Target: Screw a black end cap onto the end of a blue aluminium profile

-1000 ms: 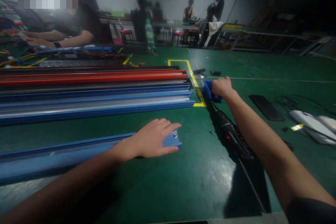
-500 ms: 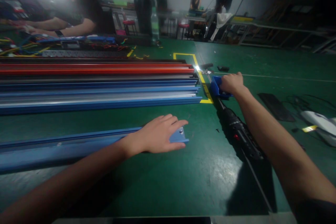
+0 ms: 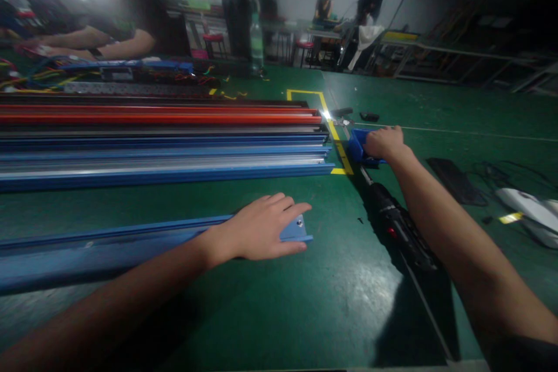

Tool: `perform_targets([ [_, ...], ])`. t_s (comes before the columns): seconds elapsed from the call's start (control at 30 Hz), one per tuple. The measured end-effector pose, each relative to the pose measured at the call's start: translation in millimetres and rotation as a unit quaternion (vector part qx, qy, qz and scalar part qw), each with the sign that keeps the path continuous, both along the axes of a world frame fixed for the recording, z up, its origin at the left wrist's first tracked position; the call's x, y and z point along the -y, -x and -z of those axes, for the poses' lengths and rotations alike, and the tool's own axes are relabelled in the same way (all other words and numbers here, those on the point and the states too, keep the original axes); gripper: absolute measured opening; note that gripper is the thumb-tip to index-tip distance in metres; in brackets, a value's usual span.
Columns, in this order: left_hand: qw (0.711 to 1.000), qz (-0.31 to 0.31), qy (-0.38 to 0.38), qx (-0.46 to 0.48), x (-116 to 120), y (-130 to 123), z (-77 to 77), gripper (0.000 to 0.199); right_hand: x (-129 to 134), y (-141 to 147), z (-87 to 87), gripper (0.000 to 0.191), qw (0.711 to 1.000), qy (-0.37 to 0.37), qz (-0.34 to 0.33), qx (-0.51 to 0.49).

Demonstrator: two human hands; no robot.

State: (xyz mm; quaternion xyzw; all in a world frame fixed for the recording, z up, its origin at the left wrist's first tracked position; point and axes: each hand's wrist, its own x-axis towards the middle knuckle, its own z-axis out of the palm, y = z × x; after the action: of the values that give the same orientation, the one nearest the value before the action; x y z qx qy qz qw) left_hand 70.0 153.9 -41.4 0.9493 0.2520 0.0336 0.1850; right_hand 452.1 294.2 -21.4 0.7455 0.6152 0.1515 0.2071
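My left hand lies across the right end of a long blue metal channel, thumb along the near edge and the other fingers over the far side. A small screw or hole shows at the channel's end, between thumb and index finger. My right hand reaches down into a small blue bin; its fingertips and whatever they touch are hidden inside. Below the bin, a black power screwdriver lies with its bit pointing toward the bin. One small dark screw lies left of the tool.
Blue channels and red channels lie side by side beyond my left hand, near yellow tape. A dark flat object and a white device are at right. Another person's arms work among wires at upper left.
Both hands stay almost where they were, the left on the channel and the right in the bin. The view has shifted very slightly.
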Motion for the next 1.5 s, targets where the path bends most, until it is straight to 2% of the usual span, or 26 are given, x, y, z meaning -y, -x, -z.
perform_targets([
  [0.27,1.000,-0.004,0.009,-0.014,0,-1,-3.4,0.078,2,-3,-3.2,0.044,1.000,0.019,-0.001,-0.024],
  [0.7,1.000,-0.003,0.006,-0.005,0,-1,-2.1,0.077,3,-7,-1.3,0.040,0.999,0.020,-0.039,-0.027],
  [0.87,1.000,-0.003,0.005,0.001,0,-1,-0.3,0.079,5,-9,-4.6,0.034,0.998,0.035,-0.045,-0.027],
  [1.5,1.000,0.002,-0.006,0.013,-1,2,2.7,0.079,12,-10,-22.9,0.036,0.999,0.017,-0.036,-0.032],
])
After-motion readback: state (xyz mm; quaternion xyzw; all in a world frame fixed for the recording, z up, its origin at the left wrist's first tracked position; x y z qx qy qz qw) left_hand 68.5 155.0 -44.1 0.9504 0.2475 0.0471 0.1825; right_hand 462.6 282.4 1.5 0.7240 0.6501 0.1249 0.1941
